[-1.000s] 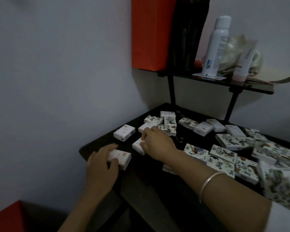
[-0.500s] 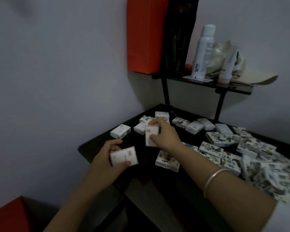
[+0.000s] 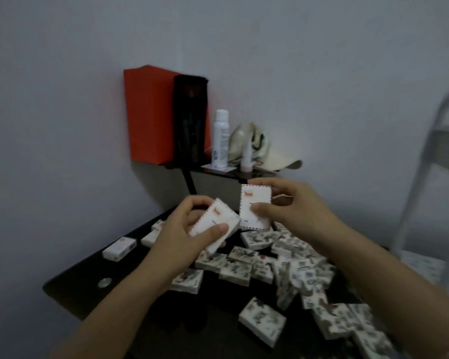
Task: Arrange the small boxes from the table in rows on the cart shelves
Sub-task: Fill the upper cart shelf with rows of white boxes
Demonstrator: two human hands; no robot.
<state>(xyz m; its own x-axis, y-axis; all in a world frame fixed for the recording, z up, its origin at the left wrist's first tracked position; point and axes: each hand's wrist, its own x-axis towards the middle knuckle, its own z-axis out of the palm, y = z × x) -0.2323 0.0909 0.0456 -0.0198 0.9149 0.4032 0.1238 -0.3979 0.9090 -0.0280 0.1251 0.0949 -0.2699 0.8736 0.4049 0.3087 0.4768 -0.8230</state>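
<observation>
- Small white box, red-marked (image 3: 214, 225): held in the air above the desk, tilted, gripped by the left hand (image 3: 179, 231), thumb across its face and fingers curled behind.
- Second white box (image 3: 254, 207): held upright just right of the first, their near edges close together; pinched by the right hand (image 3: 298, 211), thumb on the front face and fingers curled over the top edge.
- Patterned boxes (image 3: 296, 270): loose heap on the desk below and to the right of both hands, some overlapping, some blurred.
- Single patterned box (image 3: 261, 321): lying apart, nearer the front edge.
- Plain white box (image 3: 119, 248): lying flat at the left side of the desk.
- Desk (image 3: 83, 286): black, glossy, set against the wall.
- Shelf (image 3: 246, 174): dark, raised behind the desk; carries an orange-red carton (image 3: 148, 115), a black container (image 3: 189, 117), a white spray can (image 3: 220, 138), a small tube (image 3: 246, 158) and a pale cap (image 3: 272, 154).
- Pale metal frame (image 3: 425, 156): far right, blurred.
</observation>
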